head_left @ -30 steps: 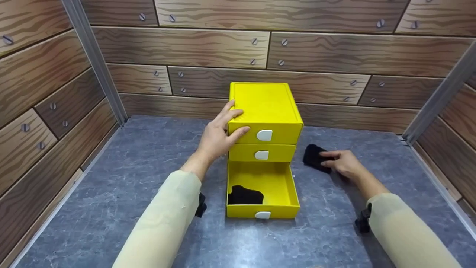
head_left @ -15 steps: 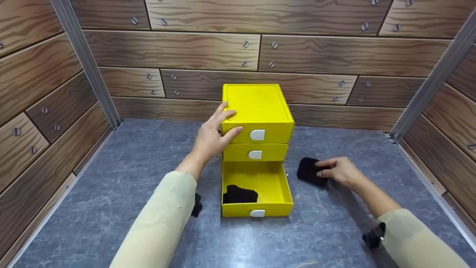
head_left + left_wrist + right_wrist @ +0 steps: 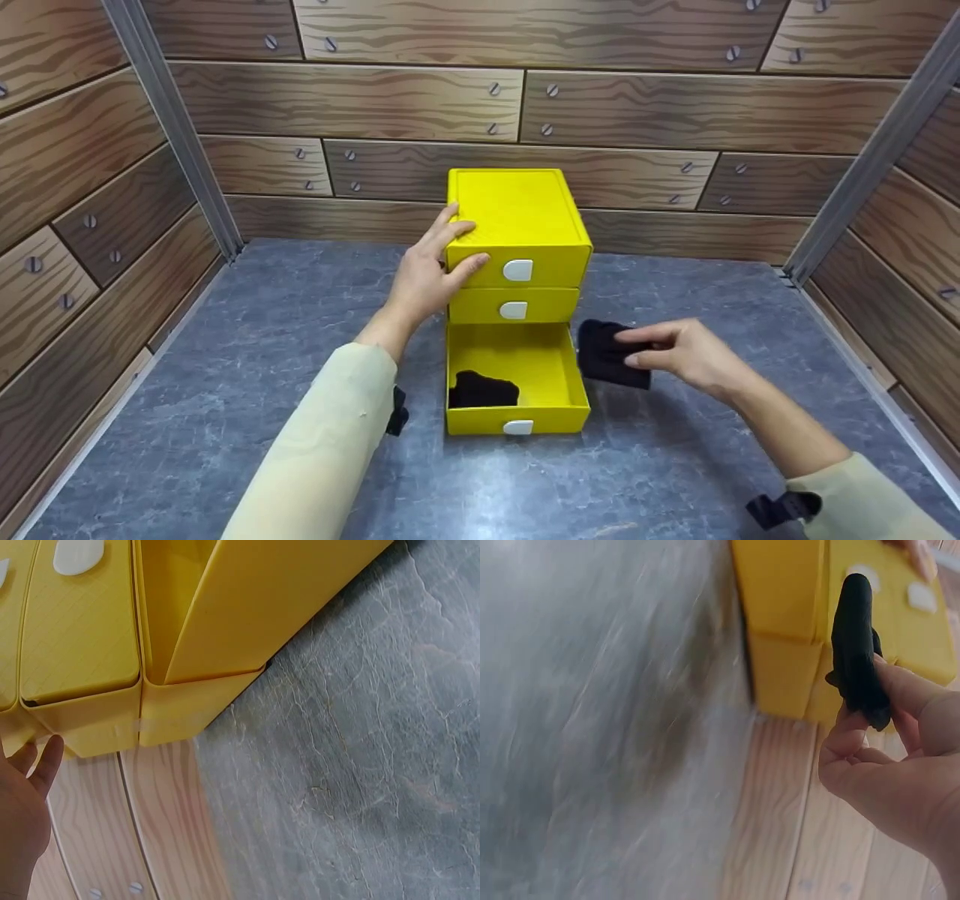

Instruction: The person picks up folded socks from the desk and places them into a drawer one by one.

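A yellow cabinet with three drawers [image 3: 514, 210] stands in the middle of the table. Its bottom drawer [image 3: 551, 375] is pulled out, and a black cloth bundle [image 3: 484, 390] lies in that drawer's front left. My left hand [image 3: 426, 277] rests on the cabinet's upper left edge, fingers spread on the top and side, thumb at the front. Pinched between thumb and fingers of my right hand [image 3: 690, 356] is a folded black cloth [image 3: 604, 352], just right of the drawer. In the right wrist view the folded cloth [image 3: 853, 637] appears edge-on, thick and soft.
The upper drawers are shut and bear white tab handles [image 3: 517, 270]. A grey marbled table [image 3: 337, 465] lies under everything. Wood-patterned walls [image 3: 360, 105] stand behind and at both sides, with metal posts [image 3: 176, 127] at the corners.
My right hand has lifted the folded cloth off the table and brought it left, close to the pulled-out drawer. The left hand stays on the cabinet. The head view shifted slightly.
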`<state>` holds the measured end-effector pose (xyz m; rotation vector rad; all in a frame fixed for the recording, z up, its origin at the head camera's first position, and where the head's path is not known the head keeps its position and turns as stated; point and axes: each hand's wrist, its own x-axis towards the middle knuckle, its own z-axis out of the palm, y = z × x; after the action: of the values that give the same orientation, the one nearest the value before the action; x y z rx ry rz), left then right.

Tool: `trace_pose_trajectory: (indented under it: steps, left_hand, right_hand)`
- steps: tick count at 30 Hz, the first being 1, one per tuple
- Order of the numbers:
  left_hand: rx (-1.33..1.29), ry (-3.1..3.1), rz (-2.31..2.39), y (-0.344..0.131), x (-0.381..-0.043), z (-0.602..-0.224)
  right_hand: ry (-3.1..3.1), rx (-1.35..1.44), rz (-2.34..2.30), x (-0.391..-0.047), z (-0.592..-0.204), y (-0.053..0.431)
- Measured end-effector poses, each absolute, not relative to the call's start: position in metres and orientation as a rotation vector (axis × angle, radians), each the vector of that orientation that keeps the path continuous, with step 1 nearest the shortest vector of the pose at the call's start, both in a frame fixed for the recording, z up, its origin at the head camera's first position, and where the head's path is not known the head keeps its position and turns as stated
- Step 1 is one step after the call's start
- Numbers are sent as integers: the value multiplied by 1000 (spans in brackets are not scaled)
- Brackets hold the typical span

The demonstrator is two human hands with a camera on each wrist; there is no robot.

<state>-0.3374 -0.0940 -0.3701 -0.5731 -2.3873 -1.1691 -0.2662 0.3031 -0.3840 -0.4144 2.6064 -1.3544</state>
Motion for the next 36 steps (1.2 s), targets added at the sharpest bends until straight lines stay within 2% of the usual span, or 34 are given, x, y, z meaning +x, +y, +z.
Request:
trace_pose_trajectory:
  steps: [8, 19, 36]
  left_hand:
    - [-572, -2401, -1157, -96, -337, -370]
    - [-580, -2386, -1153, -96, -338, -372]
    - [-564, -2396, -1166, -94, -337, -370]
  right_hand:
    - [2606, -556, -1307, -257, -375, 264]
    - [2642, -733, -1207, -266, -392, 223]
    - [2884, -1153, -638, -266, -411, 207]
